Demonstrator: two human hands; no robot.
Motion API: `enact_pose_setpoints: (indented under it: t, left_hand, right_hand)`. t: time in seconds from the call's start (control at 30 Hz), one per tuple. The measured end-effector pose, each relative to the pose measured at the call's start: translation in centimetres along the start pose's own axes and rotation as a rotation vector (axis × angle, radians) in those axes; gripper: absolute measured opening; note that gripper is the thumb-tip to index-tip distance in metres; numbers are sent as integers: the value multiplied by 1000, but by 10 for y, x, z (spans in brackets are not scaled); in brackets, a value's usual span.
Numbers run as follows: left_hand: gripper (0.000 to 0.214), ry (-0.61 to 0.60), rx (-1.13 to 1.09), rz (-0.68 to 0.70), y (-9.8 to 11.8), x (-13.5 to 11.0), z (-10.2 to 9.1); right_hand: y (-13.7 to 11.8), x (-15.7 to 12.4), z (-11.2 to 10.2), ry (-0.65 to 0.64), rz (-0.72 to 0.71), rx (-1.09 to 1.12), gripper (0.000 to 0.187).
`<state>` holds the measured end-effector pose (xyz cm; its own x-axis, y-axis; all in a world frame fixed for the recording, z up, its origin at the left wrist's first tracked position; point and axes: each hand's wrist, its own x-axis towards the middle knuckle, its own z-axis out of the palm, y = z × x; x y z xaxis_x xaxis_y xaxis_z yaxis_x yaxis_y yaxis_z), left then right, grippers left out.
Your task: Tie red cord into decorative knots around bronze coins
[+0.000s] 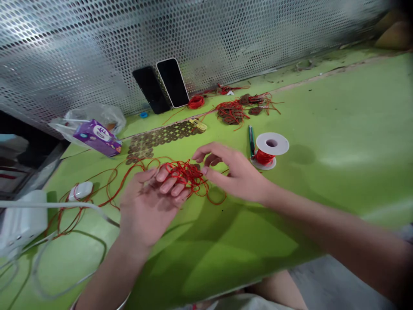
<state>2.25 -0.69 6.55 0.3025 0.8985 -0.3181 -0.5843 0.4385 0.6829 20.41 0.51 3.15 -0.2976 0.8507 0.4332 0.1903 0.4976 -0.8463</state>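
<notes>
A tangled bunch of red cord (187,174) lies across the fingers of my left hand (153,202). That palm is turned up, its fingers curled in under the bunch. Something brown and coin-like shows partly among the strands; the rest of it is hidden. On the bunch's right side, my right hand (232,171) has its thumb and fingers curved and apart, with the thumb tip close to the strands. Whether the thumb touches them I cannot tell. Long red strands (112,193) trail from the bunch over the green table to the left.
A white spool of red cord (271,144) stands beside a green pen (251,141). Behind lie flat rows of coins (161,137), a yellow cutter (198,125) and a pile of corded coins (231,113). Two phones (173,84) lean against the perforated wall. A purple box (97,137) and white cables (93,206) are left.
</notes>
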Motion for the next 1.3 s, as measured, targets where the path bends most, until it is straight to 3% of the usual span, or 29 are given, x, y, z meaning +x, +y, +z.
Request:
enact_pose_setpoints:
  t: [0.2,0.37,0.53,0.73,1.3]
  left_hand:
    - [22,-51,14,-49,2,0,-1]
    - [23,-81,28,-64,1,0,-2]
    - [17,39,27,-19,-6,4,-1]
    - [11,159,-83,53,-11,7,-1]
    - [16,122,-202,52,-24,10,-13]
  right_hand:
    - [5,2,0,5,136,52,15]
    - [5,1,2,8,109,-25,16]
    - [2,-3,4,4,28,-88,23]
    - [-2,-9,10,-86,40,-166,25]
    - [8,-21,30,-232,95,-236,35]
